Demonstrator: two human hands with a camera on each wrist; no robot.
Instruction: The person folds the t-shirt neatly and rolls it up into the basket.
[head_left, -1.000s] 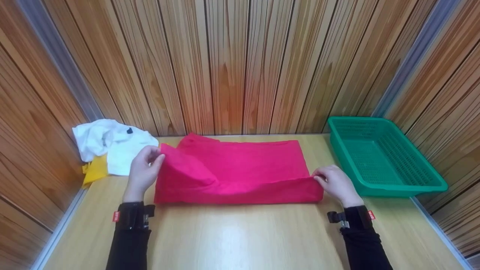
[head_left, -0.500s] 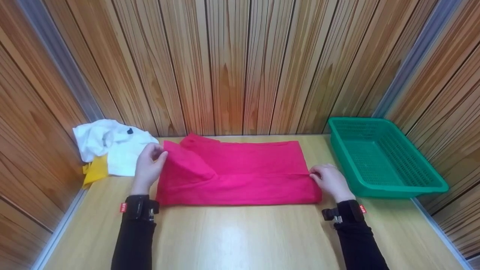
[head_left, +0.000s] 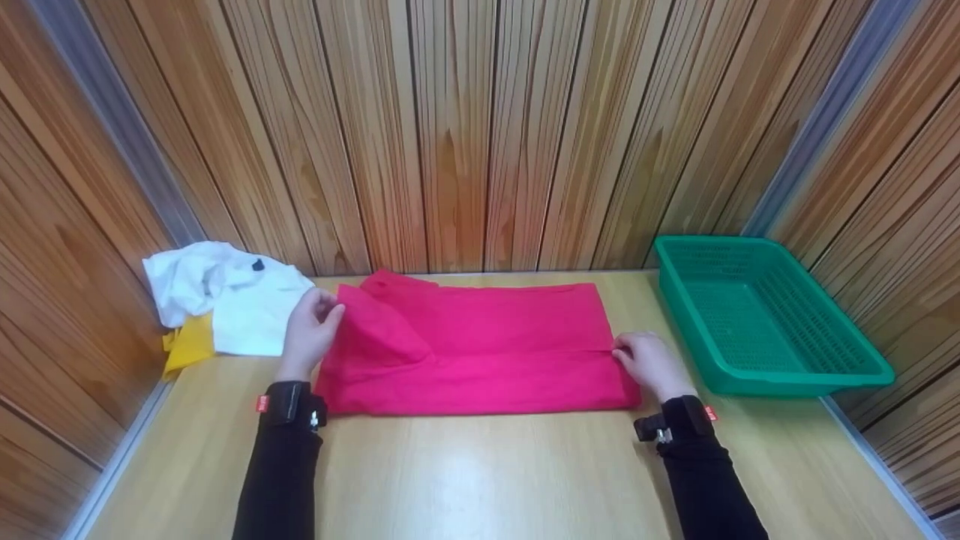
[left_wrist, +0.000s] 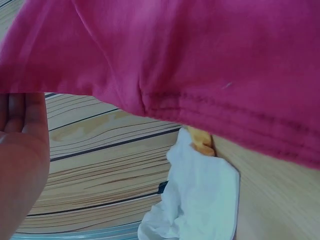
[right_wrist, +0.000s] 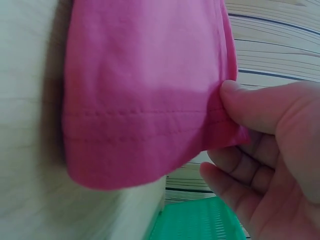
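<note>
A red garment (head_left: 510,322) lies folded on the table, its near part turned back over the rest. My left hand (head_left: 311,330) pinches its left corner and holds that side raised; the left wrist view shows the stitched hem (left_wrist: 215,112) hanging, with the fingertips hidden behind the cloth. At the other end my right hand (head_left: 651,364) pinches the folded edge between thumb and fingers. The right wrist view shows the thumb (right_wrist: 250,102) pressed on the stitched hem (right_wrist: 135,127), which stands a little off the table.
White cloth (head_left: 247,300) with a small black mark lies crumpled at the back left, partly over a yellow cloth (head_left: 191,345). A green plastic basket (head_left: 720,360) stands at the right. Wood-patterned panels (head_left: 465,150) enclose the table (head_left: 450,472) at the back and sides.
Both hands have moved slightly inward, still pinching the red garment. Its near edge, raised a second ago, now lies flatter over the rest, while the left corner stays lifted.
</note>
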